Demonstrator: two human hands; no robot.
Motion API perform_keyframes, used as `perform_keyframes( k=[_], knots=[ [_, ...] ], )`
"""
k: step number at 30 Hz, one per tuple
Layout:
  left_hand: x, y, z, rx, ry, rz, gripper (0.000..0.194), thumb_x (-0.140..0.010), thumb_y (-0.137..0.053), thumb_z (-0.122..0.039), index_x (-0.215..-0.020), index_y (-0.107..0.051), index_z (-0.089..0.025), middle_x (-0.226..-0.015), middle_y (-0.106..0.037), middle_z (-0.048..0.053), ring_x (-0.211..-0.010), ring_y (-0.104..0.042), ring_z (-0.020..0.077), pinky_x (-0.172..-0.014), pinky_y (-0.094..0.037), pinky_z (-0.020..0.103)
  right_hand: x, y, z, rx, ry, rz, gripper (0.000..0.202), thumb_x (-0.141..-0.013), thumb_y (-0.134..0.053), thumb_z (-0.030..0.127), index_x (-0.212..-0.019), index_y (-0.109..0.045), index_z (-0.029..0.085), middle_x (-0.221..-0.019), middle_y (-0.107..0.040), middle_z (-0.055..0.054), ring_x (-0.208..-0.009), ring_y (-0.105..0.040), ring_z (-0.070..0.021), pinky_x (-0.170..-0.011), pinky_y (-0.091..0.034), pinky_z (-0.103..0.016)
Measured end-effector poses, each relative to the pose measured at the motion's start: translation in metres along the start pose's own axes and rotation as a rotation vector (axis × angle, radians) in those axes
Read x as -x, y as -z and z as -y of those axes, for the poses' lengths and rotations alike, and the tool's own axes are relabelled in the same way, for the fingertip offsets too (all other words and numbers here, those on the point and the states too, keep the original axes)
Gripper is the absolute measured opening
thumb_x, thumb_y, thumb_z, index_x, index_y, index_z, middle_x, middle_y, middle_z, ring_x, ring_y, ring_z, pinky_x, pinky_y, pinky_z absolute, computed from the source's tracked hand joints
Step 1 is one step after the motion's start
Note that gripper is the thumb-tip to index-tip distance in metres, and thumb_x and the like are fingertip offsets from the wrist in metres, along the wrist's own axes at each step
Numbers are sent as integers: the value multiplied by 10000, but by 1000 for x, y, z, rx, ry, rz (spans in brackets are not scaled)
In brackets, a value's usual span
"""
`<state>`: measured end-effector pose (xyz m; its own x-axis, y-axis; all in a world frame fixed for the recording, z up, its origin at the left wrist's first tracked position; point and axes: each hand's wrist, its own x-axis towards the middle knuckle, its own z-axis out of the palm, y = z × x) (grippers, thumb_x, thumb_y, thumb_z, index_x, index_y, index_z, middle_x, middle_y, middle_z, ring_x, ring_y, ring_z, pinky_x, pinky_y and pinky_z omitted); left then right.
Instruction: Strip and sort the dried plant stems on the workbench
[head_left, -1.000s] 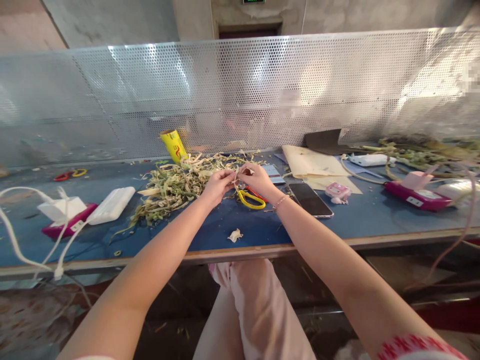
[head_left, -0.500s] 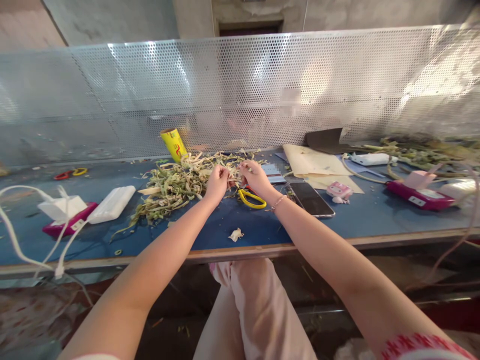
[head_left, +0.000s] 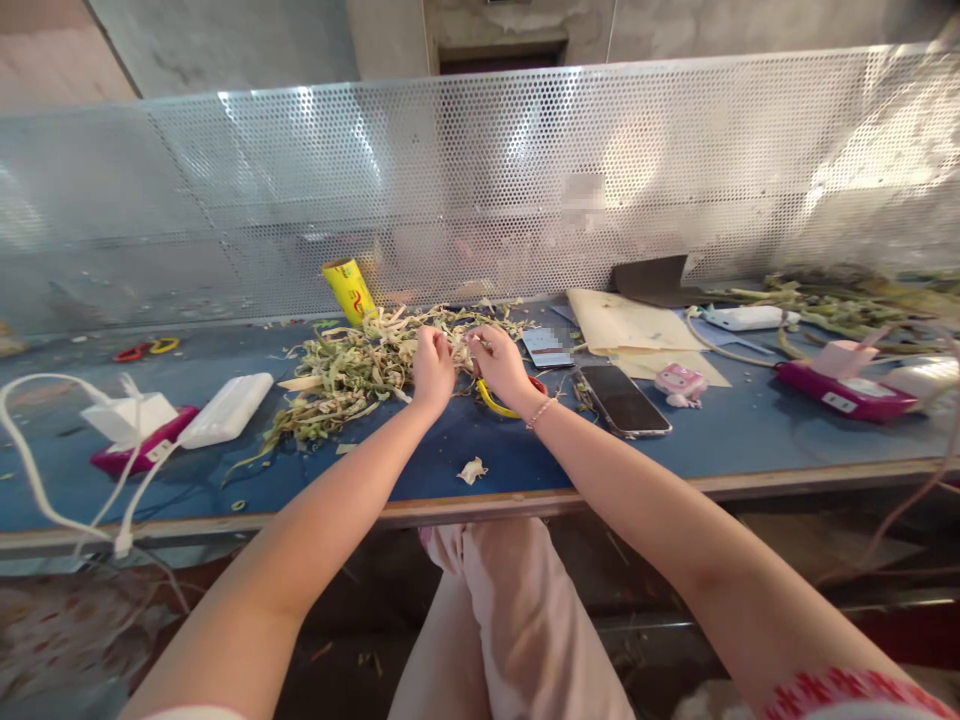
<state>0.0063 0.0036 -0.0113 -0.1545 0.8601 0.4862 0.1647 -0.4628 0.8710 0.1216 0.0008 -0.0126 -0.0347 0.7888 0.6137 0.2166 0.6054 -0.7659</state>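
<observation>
A loose heap of dried, pale green and tan plant strips (head_left: 345, 375) lies on the blue table. At its right edge, my left hand (head_left: 433, 368) is closed with its fingers pinched; whatever is in them is too small to name. Close beside it, my right hand (head_left: 499, 368) is also closed, with a small pale bit at its fingertips that I cannot make out. Partly covered by the right hand and wrist are yellow-handled scissors (head_left: 491, 402). A small pale scrap (head_left: 472, 470) sits near the table's front edge.
Right of my hands lie a card (head_left: 546, 347), a phone (head_left: 624, 400), a pink case (head_left: 680, 383) and brown paper (head_left: 637, 325). A yellow tube (head_left: 349, 291) leans behind the heap. Power strips with cables flank both sides. A perforated metal screen (head_left: 495, 190) rises behind.
My right hand has shifted slightly left and down, covering more of the scissors. The left hand has turned a little and stays close to where it was.
</observation>
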Motion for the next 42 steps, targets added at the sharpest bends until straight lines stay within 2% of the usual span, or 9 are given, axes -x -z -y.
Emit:
perform_keyframes(
  k=[3, 6, 9, 12, 17, 24, 30, 36, 42],
  knots=[
    [0, 0, -1, -103, -116, -80, 149, -798, -494, -318, -740, -400, -218, -599, -439, -34, -573, -426, 111, -629, -333, 237, 0, -2, -1, -38, -90, 0, 163, -790, -396, 310, -767, -524, 211, -736, -540, -10, -455, -430, -77, -469, -373, -226],
    [0, -1, 0, -126, -151, -78, 135, -789, -505, -294, -728, -414, -216, -611, -467, -27, -586, -432, 117, -635, -317, 239, -2, -2, -4, -10, -103, -30, 152, -777, -408, 307, -746, -520, 210, -636, -526, 7, -536, -475, -110, -515, -380, -226],
    [-1, -1, 1, -152, -133, -66, 121, -796, -489, -282, -733, -407, -220, -608, -476, -27, -574, -431, 123, -617, -306, 243, -3, 1, -5, 25, -55, -79, 148, -768, -414, 304, -731, -516, 203, -655, -543, -1, -644, -506, -131, -592, -393, -234],
    [-1, 0, 0, -175, -120, -29, 123, -793, -492, -271, -727, -399, -225, -606, -470, -27, -572, -422, 125, -611, -304, 243, -3, 3, -5, 50, -38, -94, 150, -770, -407, 298, -732, -512, 199, -662, -548, 0, -646, -497, -128, -636, -394, -238],
    [-2, 0, 1, -204, -121, 2, 125, -785, -495, -239, -701, -405, -220, -594, -449, -27, -600, -438, 132, -642, -307, 240, -2, 3, -6, 84, -38, -74, 163, -797, -369, 314, -758, -490, 211, -621, -517, 15, -590, -466, -123, -619, -375, -235],
    [3, -3, -1, -155, -124, 50, 115, -766, -528, -235, -711, -427, -219, -628, -476, -18, -629, -467, 135, -654, -315, 237, 0, 1, -11, 260, -63, -77, 169, -834, -307, 338, -741, -404, 236, -580, -431, 19, -561, -414, -150, -585, -312, -257],
    [8, -9, -5, -199, -177, 85, 107, -769, -523, -228, -710, -435, -221, -612, -447, -26, -577, -426, 117, -628, -321, 233, -1, 4, -11, 244, -53, -114, 209, -853, -271, 366, -783, -420, 236, -563, -403, 30, -516, -369, -130, -562, -286, -245],
    [6, -7, -4, -194, -179, 28, 69, -802, -476, -255, -752, -441, -222, -599, -486, -27, -564, -468, 116, -611, -328, 235, 1, 7, -5, 246, -17, -113, 269, -848, -296, 404, -809, -494, 227, -577, -443, 19, -541, -404, -130, -574, -305, -243],
    [7, -2, -6, -388, -197, 10, 84, -830, -416, -287, -828, -463, -218, -487, -437, -53, -457, -427, 111, -549, -291, 237, 2, 6, -3, 165, 25, -149, 280, -837, -333, 406, -764, -518, 209, -525, -405, 47, -505, -369, -101, -564, -310, -227]
  ],
)
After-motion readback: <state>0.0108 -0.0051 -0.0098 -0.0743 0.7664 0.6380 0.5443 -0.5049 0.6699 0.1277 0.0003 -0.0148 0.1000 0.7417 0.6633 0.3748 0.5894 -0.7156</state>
